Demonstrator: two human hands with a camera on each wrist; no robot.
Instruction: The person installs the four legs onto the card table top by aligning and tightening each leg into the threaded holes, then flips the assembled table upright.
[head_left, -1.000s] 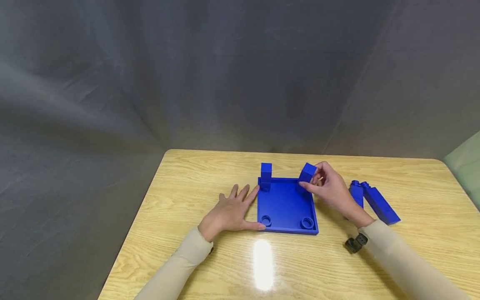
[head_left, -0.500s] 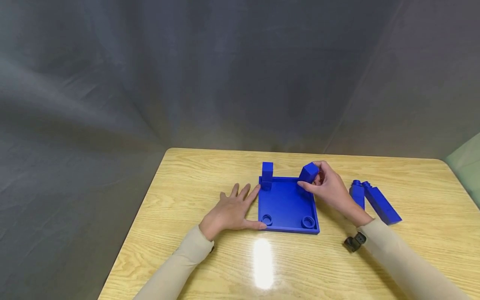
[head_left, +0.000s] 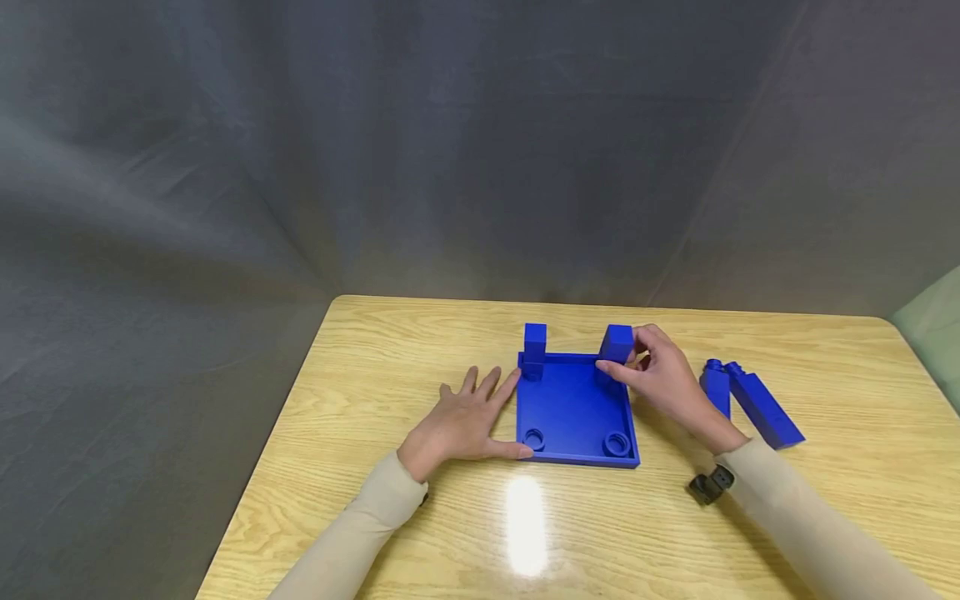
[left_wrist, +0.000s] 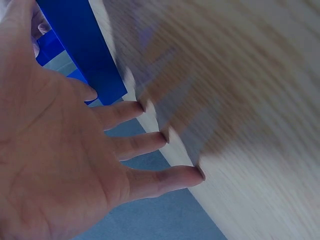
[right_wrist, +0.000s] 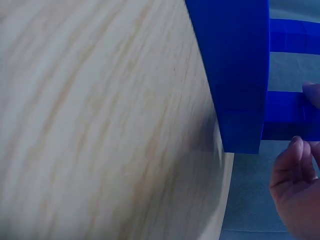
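A square blue tray-like panel (head_left: pixel 573 408) with a raised rim lies on the table, round threaded sockets (head_left: pixel 617 445) showing in its near corners. At its far-left corner a blue square leg (head_left: pixel 535 343) stands upright. My right hand (head_left: pixel 667 383) pinches a second blue leg (head_left: pixel 617 343) between thumb and fingers at the far-right corner; in the right wrist view this leg (right_wrist: pixel 285 115) meets the panel, its joint hidden. My left hand (head_left: pixel 465 421) lies spread at the panel's left side, thumb on the near-left rim; the left wrist view shows its fingertips (left_wrist: pixel 165 137) touching the table.
Two more blue legs, one nearer (head_left: pixel 715 390) and one farther right (head_left: pixel 763 410), lie on the wood-grain table (head_left: pixel 600 542), their threaded ends pointing away. Partly behind my right forearm is the nearer one. A grey curtain (head_left: pixel 487 167) hangs behind the table.
The leg in my right hand has turned about its upright axis, its top face now more square to the panel. My left hand keeps its place against the panel.
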